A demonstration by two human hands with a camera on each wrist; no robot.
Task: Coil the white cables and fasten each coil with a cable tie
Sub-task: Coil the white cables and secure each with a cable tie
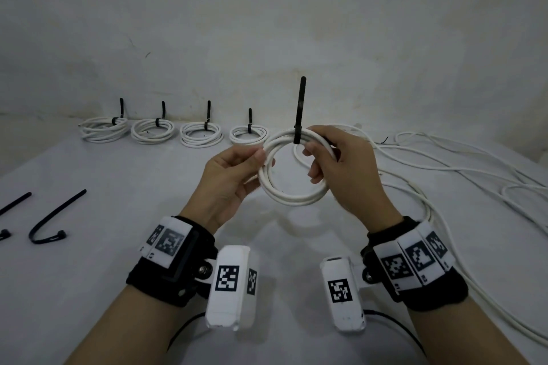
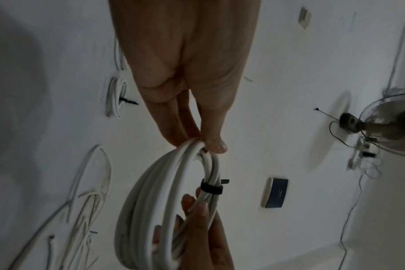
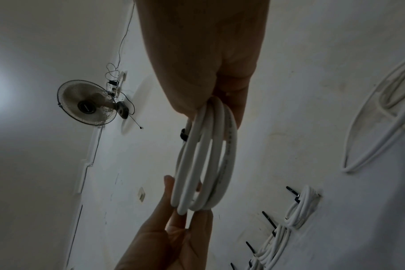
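Here, tied coil (image 1: 292, 170) (both hands (image 1: 234, 178) gripping)

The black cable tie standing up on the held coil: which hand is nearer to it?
Right. The right hand grips the coil directly beside the black cable tie, fingertips almost touching it. The left hand pinches the coil's left side, farther from the tie.

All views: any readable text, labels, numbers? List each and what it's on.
No readable words or numbers.
Black-and-white square markers on the wrist-worn camera bands: coded patterns, no text.
White coiled cable: faint jacket print, too blurred.
Dark blue wall box: small mark, unreadable.
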